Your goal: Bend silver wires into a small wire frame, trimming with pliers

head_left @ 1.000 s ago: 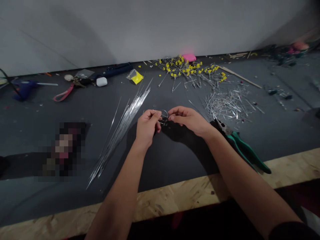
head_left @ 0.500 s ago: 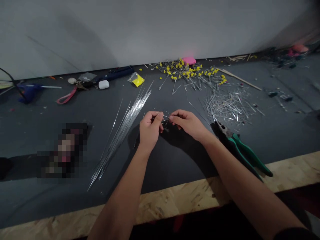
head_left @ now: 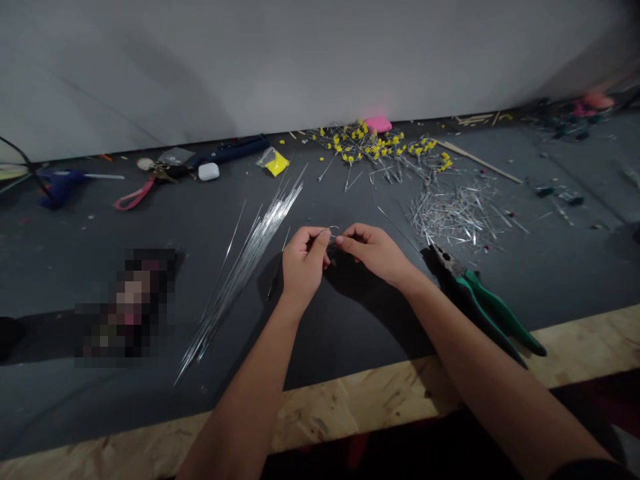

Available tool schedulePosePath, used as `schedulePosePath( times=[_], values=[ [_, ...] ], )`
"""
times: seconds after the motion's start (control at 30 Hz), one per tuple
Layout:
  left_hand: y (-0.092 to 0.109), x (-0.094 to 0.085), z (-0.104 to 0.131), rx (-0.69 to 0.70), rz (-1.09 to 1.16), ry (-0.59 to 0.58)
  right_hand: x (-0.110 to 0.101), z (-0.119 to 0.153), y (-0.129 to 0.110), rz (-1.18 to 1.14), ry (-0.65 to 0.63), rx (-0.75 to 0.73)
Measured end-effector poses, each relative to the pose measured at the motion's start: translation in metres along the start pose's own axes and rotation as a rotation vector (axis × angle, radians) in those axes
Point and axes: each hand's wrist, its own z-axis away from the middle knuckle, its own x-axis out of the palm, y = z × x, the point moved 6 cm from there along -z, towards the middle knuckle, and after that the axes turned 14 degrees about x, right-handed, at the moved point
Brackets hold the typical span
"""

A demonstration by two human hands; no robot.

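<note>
Between my two hands is a thin, bent piece of metal wire (head_left: 334, 229), its curved end showing above the fingertips. My left hand (head_left: 306, 257) pinches it between thumb and fingers. My right hand (head_left: 370, 248) is closed close beside, thumb and forefinger pressed at the wire's other side; the fingers hide most of it. Left of my hands lies a bundle of straight silvery wires (head_left: 250, 260). Pliers with green handles (head_left: 493, 303) rest near my right forearm, jaws toward a heap of short wire pieces (head_left: 453, 213).
Wires with yellow tips (head_left: 370, 143) are piled by the wall, near a pink lump (head_left: 379, 124) and a wooden stick (head_left: 480, 161). A yellow packet (head_left: 274, 162), a white case (head_left: 209, 171), keys on a pink strap (head_left: 137, 195) and a blue glue gun (head_left: 63, 187) lie leftward.
My hands have drawn slightly closer together, the left shifting a little right. Less of the wire loop shows between them now. Objects on the table stay put.
</note>
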Motion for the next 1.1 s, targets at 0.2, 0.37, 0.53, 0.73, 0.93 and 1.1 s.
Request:
schedulePosePath(
  times=[0.2,0.37,0.53,0.73,0.93,1.1],
  values=[
    [-0.001,0.001,0.0,-0.006,0.017,-0.003,0.0,-0.001,0.002,0.036,-0.006,-0.016],
    [0.001,0.002,0.001,0.01,0.05,0.021,0.002,-0.002,0.003,0.048,0.001,-0.023],
    [-0.006,0.004,0.001,-0.075,0.219,0.095,0.006,0.002,-0.003,-0.086,0.078,-0.051],
    [-0.01,0.006,0.003,-0.124,0.321,0.155,0.008,0.008,-0.006,-0.128,0.216,-0.078],
    [-0.008,0.008,0.002,-0.061,0.281,0.14,0.005,0.006,-0.003,-0.23,0.244,-0.089],
    [-0.009,0.007,0.002,-0.096,0.296,0.121,0.006,0.002,0.0,-0.336,0.188,-0.073]
  ],
)
